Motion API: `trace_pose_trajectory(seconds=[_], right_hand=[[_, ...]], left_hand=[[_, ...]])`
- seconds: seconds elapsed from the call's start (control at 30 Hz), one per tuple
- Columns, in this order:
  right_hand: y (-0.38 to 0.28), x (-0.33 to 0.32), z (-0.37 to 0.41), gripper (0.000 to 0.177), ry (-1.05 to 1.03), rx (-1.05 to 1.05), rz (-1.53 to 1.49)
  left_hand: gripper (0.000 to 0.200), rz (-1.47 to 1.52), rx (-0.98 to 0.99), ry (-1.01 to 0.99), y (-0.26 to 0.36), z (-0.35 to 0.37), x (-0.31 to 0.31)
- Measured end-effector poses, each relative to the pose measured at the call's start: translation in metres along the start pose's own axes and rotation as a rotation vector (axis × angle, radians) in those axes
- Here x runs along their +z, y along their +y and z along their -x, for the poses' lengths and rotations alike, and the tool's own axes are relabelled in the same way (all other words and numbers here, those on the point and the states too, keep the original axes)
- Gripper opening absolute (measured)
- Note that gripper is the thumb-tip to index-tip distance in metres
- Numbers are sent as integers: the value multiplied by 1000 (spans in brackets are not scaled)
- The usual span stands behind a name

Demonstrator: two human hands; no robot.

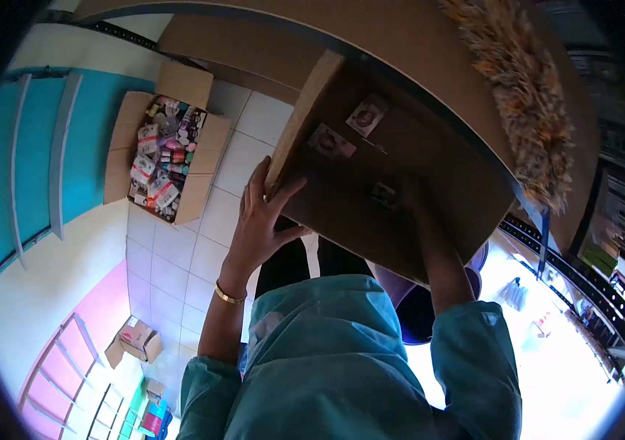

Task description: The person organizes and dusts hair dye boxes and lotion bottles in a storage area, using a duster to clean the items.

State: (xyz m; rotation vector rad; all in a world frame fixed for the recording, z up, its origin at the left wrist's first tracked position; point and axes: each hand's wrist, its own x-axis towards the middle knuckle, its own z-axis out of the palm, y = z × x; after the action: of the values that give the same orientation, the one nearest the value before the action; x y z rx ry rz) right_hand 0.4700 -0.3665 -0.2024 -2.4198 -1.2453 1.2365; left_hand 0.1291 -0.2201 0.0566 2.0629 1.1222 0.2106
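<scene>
A large brown cardboard box (305, 121) lies open in front of my body, its inside in shadow. My left hand (257, 216) grips the near left edge of the box, with fingers on both sides of the wall. Inside, my right hand (417, 196) reaches down to a small dark packet (384, 194); its fingertips are right at the packet, and deep shadow hides how they are bent. Farther in lie two flat printed packs, a pinkish one (331, 141) and a lighter one (367, 115), with a thin pale strip (375, 147) beside them.
On the tiled floor (224, 213) to the left stands an open carton (206, 150) full of small bottles and packets. A smaller carton (140, 336) sits farther back. Dried plumes (529, 103) hang at upper right, beside a perforated metal shelf frame (584, 260).
</scene>
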Motion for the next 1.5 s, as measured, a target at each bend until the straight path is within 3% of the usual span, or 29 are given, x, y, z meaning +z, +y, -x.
trace_pose_trajectory(seconds=[0.07, 0.17, 0.27, 0.37, 0.47, 0.5, 0.6, 0.67, 0.73, 0.8, 0.83, 0.9, 1.03, 1.13, 1.3, 1.4, 1.5], right_hand=[[-64, -39, 30, 35, 24, -126, 181], [-148, -99, 86, 40, 49, -337, 173], [-203, -152, 150, 52, 54, -521, -4], [-235, -193, 215, 64, -4, -601, -249], [-242, -206, 247, 76, -131, -688, -596], [-242, -208, 251, 80, -148, -622, -625], [-245, -216, 254, 75, -180, -601, -740], [-243, -222, 248, 65, -64, -692, -818], [-233, -236, 233, 53, 456, -704, -438], [-216, -254, 223, 47, 824, -610, -261], [-221, -264, 234, 47, 896, -494, -190], [-199, -282, 223, 46, 1068, -544, -13], [-169, -290, 200, 53, 1072, -523, 144], [-155, -282, 184, 59, 994, -435, 258], [-147, -278, 153, 62, 915, -231, 341], [-164, -274, 167, 55, 844, -135, 397], [-173, -243, 201, 45, 714, -415, -168]], left_hand=[[70, -314, 7, 22, 15, 4, -8], [75, -232, 192, 173, 48, 11, -22], [73, 3, 395, 100, 62, 8, -20], [65, 568, 448, -233, 94, 2, -23], [59, 1351, 248, -671, 108, 10, 5], [59, 1521, 70, -916, 105, 13, 11], [66, 1870, -64, -1236, 104, 21, 24], [68, 1985, -1, -1115, 109, 20, 26], [67, 2114, -51, -940, 115, 26, 14], [67, 2151, -31, -845, 105, 28, 14], [67, 2168, 17, -825, 102, 29, 12], [67, 2193, 88, -732, 94, 35, 8], [70, 2254, 140, -387, 73, 51, 5], [73, 2285, 217, -259, 48, 64, -4], [79, 2084, 189, 35, 32, 84, -16], [79, 2029, 202, 101, 34, 85, -18], [76, 2080, 268, 114, 32, 78, -19]])
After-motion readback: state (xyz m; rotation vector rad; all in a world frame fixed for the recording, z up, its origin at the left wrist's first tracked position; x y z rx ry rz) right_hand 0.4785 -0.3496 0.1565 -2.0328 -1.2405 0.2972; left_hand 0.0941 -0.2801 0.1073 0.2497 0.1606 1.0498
